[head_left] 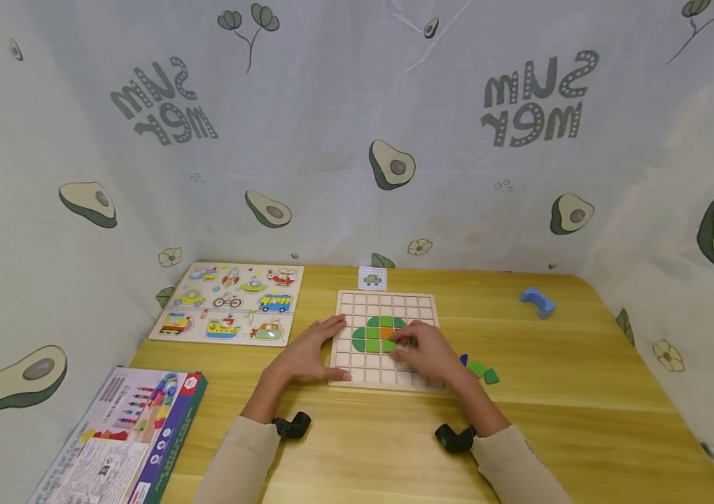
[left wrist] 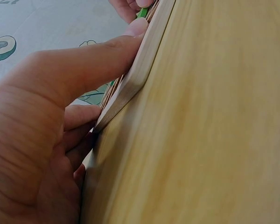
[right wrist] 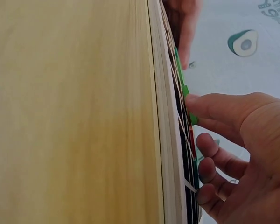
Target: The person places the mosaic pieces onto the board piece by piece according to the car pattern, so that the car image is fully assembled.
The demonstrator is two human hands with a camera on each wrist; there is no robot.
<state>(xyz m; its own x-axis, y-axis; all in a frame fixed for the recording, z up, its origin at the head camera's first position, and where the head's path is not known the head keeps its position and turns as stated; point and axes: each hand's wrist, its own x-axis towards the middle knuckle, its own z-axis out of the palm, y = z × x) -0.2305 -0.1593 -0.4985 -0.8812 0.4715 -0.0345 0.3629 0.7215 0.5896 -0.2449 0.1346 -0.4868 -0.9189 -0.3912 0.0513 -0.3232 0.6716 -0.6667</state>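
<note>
A pale wooden grid board (head_left: 357, 378) lies on the table, with light green, dark green and orange tiles (head_left: 386, 334) set in its middle. My left hand (head_left: 309, 350) rests against the board's left side, its thumb (left wrist: 139, 29) on top near the front corner and its fingers spread along the edge. Between thumb and forefinger, my right hand (head_left: 425, 348) pinches a light green square tile (right wrist: 192, 117) just over the pattern. That hand covers part of the board's right half. Beyond the board stands a small picture card (head_left: 372, 278) showing a similar coloured pattern.
Loose dark blue (head_left: 463, 359), light green (head_left: 477, 368) and dark green (head_left: 491, 376) pieces lie right of the board, near my right forearm. Farther right is a blue arched block (head_left: 538, 302). A vehicle puzzle (head_left: 227, 303) and a toy box (head_left: 117, 434) occupy the left side.
</note>
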